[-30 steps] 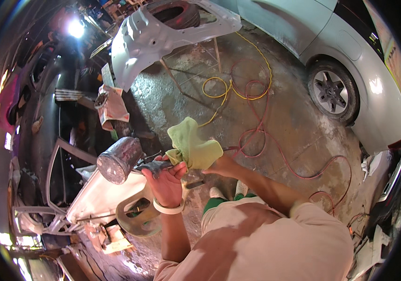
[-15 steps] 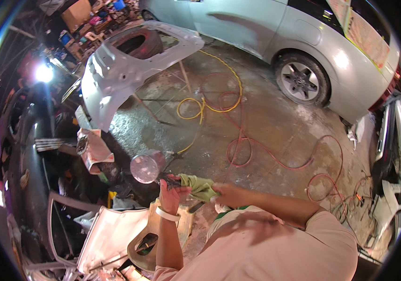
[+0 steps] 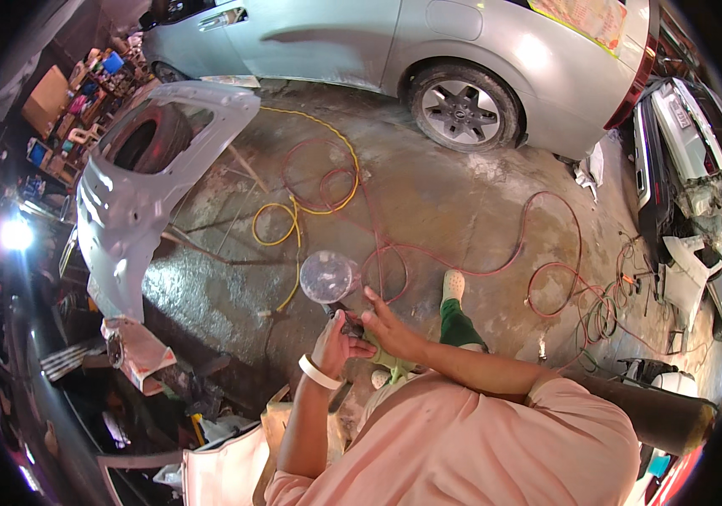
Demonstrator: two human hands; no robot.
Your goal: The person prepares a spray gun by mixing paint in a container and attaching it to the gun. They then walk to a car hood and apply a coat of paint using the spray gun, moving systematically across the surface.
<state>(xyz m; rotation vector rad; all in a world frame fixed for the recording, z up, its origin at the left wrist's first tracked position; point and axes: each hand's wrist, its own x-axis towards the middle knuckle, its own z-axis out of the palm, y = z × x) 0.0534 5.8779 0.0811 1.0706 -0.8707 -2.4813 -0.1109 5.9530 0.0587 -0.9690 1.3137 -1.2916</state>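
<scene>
My left hand, with a white band at the wrist, is closed round the dark body of what looks like a spray gun. The gun's round cup, with a pale translucent lid, faces up beyond my fingers. Against the gun's other side lies my right hand, two of its fingers stretched along it and the rest hidden beneath. A green cloth hangs under my right hand, partly covered by it and seemingly held there.
Yellow hose and red hose loop over the floor. A grey car panel with a tyre on it stands at left. Behind is a silver van; car parts line the right. My shoe is ahead.
The view has swung right and a foot has come into sight. My right hand has moved up from the cloth's end to the gun, its fingers stretching out. The cup has turned more upright.
</scene>
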